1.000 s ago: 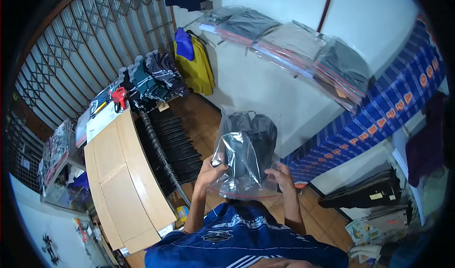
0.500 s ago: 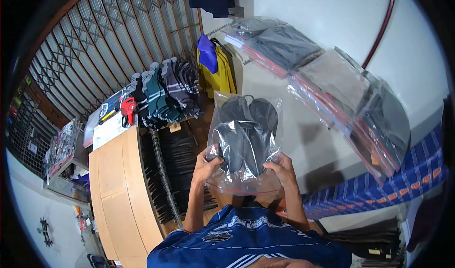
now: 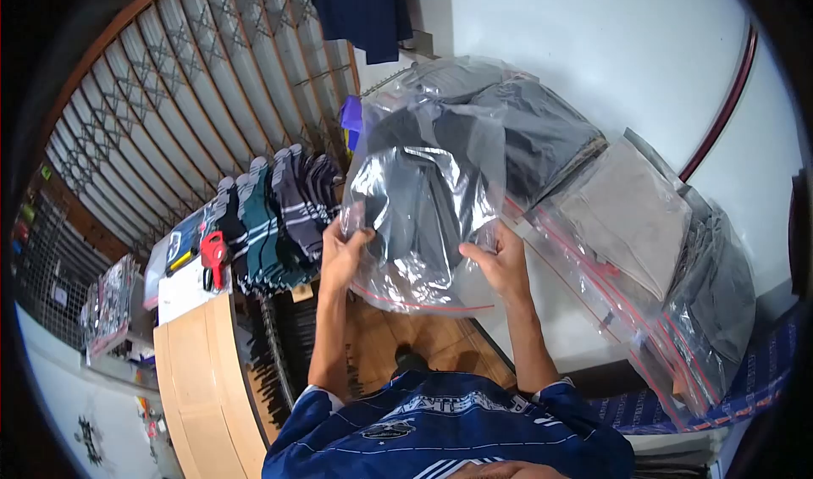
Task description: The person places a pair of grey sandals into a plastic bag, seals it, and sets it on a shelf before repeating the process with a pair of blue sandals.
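A clear plastic zip bag (image 3: 487,153) with a red seal strip along its near edge hangs between my two hands. Inside lies a folded, dark, cloth-like item (image 3: 423,140), partly veiled by glare on the plastic. My left hand (image 3: 342,250) pinches the bag's lower left side, thumb on top. On the opposite side, my right hand (image 3: 495,259) grips it the same way. Beyond the bag, several similar clear bags (image 3: 542,132) holding dark clothes lie on a white surface, and one bag (image 3: 631,199) holds a beige garment.
Socks (image 3: 271,216) in green, grey and black stand in rows at the left. A red-handled tool (image 3: 213,254) lies near a wooden counter (image 3: 199,369). A folding metal gate (image 3: 186,98) spans the back left. Dark clothing (image 3: 360,9) hangs at the top.
Both hands have raised the bag forward and nearer my view, so it now overlaps the bags on the white surface. My view has also shifted.
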A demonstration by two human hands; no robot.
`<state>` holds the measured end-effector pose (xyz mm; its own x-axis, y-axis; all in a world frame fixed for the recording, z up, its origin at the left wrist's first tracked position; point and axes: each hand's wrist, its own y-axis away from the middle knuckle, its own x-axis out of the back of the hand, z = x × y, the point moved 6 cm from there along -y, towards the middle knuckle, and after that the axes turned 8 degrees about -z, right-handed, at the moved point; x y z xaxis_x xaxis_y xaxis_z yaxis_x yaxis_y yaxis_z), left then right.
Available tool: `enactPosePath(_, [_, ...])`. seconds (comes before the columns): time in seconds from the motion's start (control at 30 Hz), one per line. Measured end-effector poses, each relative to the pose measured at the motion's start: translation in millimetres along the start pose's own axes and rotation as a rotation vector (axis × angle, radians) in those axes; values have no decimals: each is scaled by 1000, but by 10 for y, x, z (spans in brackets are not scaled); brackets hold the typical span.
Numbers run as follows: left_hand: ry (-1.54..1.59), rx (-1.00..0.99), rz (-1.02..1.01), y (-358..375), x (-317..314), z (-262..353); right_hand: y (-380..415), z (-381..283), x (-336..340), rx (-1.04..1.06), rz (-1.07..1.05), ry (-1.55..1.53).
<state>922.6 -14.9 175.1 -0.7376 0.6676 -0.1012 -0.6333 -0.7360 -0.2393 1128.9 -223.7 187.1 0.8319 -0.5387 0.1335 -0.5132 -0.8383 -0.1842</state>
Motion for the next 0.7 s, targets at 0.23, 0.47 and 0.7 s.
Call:
enactPosePath(0.23, [-36, -147, -134, -2088, -40, 171, -1429, -339, 29, 165, 256, -35])
enactPosePath(0.47, [-62, -196, -269, -3984, -251, 128, -2904, -266, 174, 201, 542, 123])
enactPosePath(0.7, [-335, -231, -419, -5444, -534, -510, -3687, 93, 359, 132, 681, 141])
